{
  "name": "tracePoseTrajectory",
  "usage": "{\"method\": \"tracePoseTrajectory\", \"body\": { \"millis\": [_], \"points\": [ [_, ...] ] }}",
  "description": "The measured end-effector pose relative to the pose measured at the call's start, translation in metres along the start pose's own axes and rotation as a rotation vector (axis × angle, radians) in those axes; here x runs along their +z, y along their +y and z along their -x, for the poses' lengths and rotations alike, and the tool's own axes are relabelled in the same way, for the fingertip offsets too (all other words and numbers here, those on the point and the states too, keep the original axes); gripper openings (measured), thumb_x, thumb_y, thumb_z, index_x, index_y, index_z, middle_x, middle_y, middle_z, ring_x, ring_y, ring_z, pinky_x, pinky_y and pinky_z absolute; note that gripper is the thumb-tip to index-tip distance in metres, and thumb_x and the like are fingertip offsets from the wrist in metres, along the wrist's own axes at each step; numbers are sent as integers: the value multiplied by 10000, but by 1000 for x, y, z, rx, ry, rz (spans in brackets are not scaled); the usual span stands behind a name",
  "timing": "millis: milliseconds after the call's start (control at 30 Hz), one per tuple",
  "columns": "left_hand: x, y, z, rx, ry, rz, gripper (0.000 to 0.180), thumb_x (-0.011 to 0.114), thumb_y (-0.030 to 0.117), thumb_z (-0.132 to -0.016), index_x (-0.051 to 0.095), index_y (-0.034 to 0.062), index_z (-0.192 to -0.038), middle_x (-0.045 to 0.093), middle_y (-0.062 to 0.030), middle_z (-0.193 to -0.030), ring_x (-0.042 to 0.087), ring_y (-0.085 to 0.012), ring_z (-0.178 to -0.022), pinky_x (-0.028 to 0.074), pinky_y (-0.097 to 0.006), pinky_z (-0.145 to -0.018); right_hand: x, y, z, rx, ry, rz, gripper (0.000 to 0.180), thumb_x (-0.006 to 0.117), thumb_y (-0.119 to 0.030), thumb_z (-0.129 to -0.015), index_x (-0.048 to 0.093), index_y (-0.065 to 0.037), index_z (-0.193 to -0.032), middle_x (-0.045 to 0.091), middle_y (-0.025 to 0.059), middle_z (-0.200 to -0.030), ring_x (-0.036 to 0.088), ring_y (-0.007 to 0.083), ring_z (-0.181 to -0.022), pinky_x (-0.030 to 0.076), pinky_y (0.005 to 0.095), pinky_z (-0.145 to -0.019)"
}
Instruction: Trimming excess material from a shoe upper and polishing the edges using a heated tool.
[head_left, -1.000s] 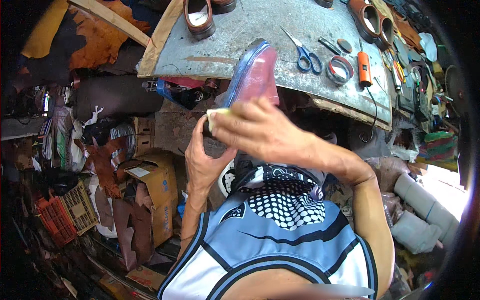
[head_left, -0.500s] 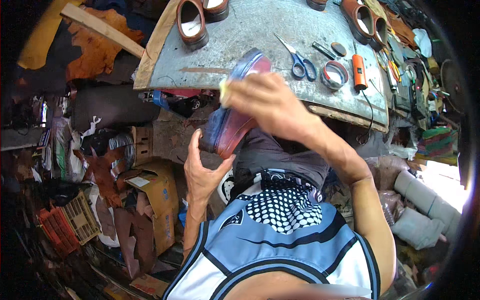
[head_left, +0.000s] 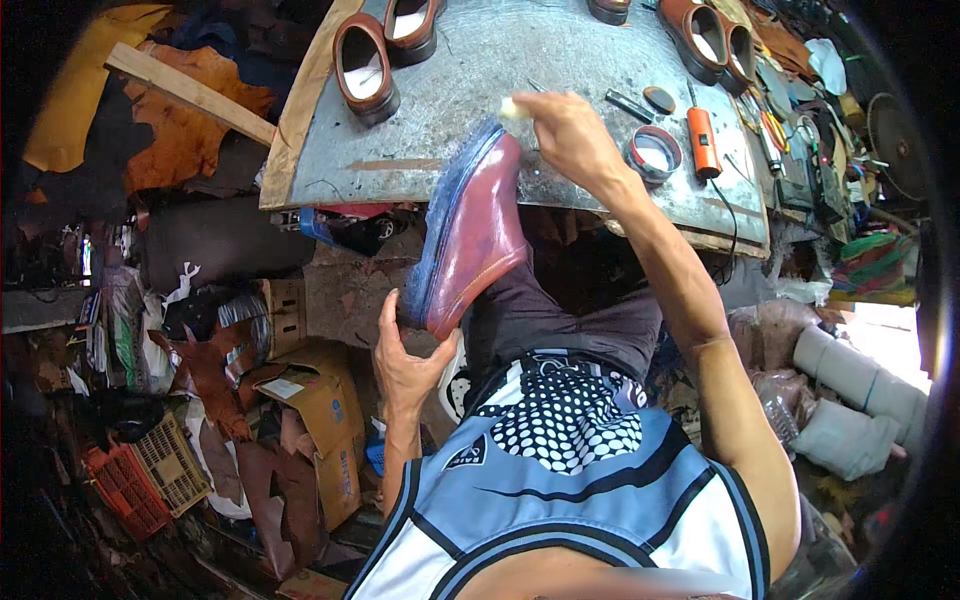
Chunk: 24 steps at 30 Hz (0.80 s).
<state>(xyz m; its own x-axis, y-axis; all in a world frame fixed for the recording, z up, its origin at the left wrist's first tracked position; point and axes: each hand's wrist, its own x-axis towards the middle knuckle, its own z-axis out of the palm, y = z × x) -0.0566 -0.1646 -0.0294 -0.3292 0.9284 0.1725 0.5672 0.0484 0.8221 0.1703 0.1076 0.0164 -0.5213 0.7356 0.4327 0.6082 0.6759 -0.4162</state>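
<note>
A glossy reddish-brown leather shoe (head_left: 490, 215) is tilted on its side, toe toward the workbench and heel toward me. Blue, film-like material covers its sole and sole edge. Fingers and thumb of my left hand (head_left: 410, 365) grip it at the heel. Beyond the toe, my right hand (head_left: 578, 145) pinches a small pale-yellow pad (head_left: 515, 108); whether it is sponge or cloth I cannot tell. The pad is held just off the shoe, over the bench. Behind that hand the scissors are mostly hidden.
On the metal-topped workbench (head_left: 400, 140) are a round tin (head_left: 655, 152), an orange-handled corded tool (head_left: 703, 140) and a dark oval disc (head_left: 659, 98). Brown shoes (head_left: 366, 75) stand along its far side. Leather scraps, a cardboard box (head_left: 320, 420) and crates (head_left: 125, 490) lie to the left.
My right hand has moved from the shoe's side up past its toe, carrying the pale pad, and now covers the scissors. My left hand still grips the heel.
</note>
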Motion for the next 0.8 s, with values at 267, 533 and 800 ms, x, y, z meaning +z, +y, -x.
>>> {"method": "tracePoseTrajectory", "body": {
  "millis": [267,533,800],
  "points": [
    [4,-6,1,-47,-88,33,870,840,78,-706,397,2,-1450,602,-176,-1241,628,-250,-1110,502,-372,-995,-7,-16,8,-69,111,116,349,613,-15,-838,698,-94,-1167,682,102,-1230,631,315,-1038,485,425,-939],
    [8,-18,1,-27,-32,152,844,834,94,-691,423,-12,-1420,620,-165,-1237,640,-259,-1112,493,-369,-986,-2,-20,9,-121,167,-65,328,607,-24,-845,700,-54,-1158,699,165,-1177,660,347,-1071,497,438,-967],
    [12,-99,-25,-290,-177,1151,823,731,97,-789,323,23,-1500,529,-128,-1372,580,-276,-1224,491,-421,-1049,-8,-10,-10,224,181,-537,400,515,-37,-916,657,-101,-1284,711,179,-1124,678,316,-1054,522,381,-934]
  ]
}}
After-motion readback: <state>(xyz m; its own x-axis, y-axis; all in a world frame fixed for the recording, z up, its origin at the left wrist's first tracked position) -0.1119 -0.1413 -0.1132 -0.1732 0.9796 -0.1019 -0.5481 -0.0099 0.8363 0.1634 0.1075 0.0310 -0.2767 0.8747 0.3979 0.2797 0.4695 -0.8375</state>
